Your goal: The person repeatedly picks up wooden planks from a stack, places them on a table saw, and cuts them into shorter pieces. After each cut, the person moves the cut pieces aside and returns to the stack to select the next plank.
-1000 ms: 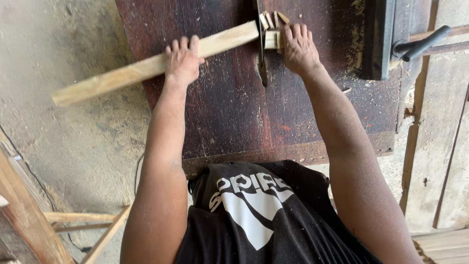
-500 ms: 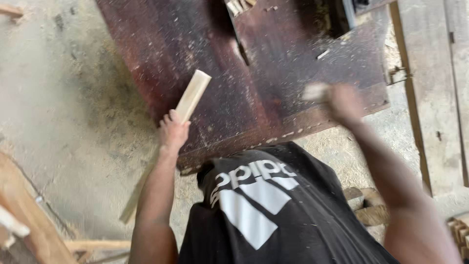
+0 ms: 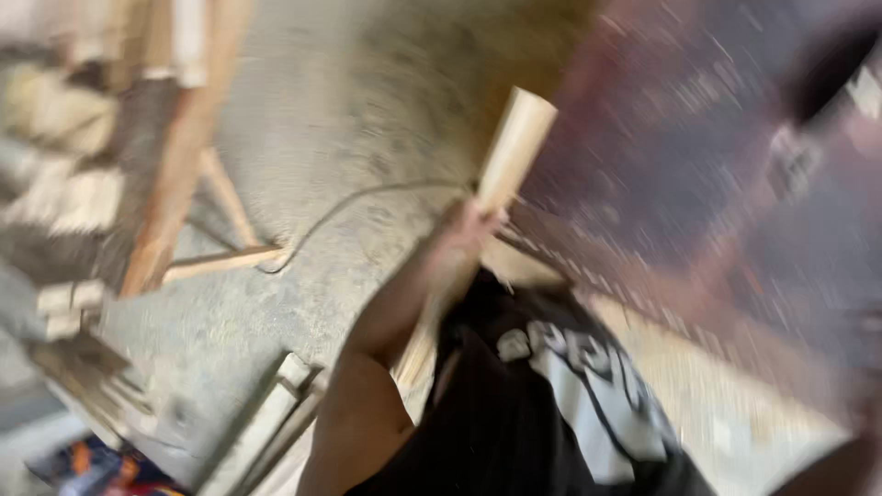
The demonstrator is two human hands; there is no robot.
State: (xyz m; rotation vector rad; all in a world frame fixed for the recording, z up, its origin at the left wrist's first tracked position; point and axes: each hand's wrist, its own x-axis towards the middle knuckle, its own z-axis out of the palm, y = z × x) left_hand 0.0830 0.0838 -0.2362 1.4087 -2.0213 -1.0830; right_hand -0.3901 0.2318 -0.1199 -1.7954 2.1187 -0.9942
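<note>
- Heavily motion-blurred frame, edges smeared, fine detail lost everywhere.
- Right hand not visible; only a dark blur of arm at the far-right bottom corner, so its grip can't be told.
- Dark reddish table top [image 3: 717,184] fills the right half, streaked by blur; whatever lies on it is unreadable.
- Dark smudge at the top right corner, can't identify.
- Lower end of the wooden strip [image 3: 501,179] is hidden behind the forearm and the black shirt [image 3: 551,404].
- Left hand [image 3: 464,243] is closed around the wooden strip about midway; fingers wrapped, individual fingers not separable in the blur.
- Strip is pale, tilted up to the right; upper end sticks out above the hand at the table's left edge, over the dusty floor [image 3: 349,110].
- Thin cable [image 3: 367,195] curves across the floor just left of the hand.
- Wooden frame pieces [image 3: 184,184] stand at the far left, more loose timber [image 3: 266,422] near the bottom left, all blurred.
- Blue-orange object at the bottom left corner, cut off, unclear.
</note>
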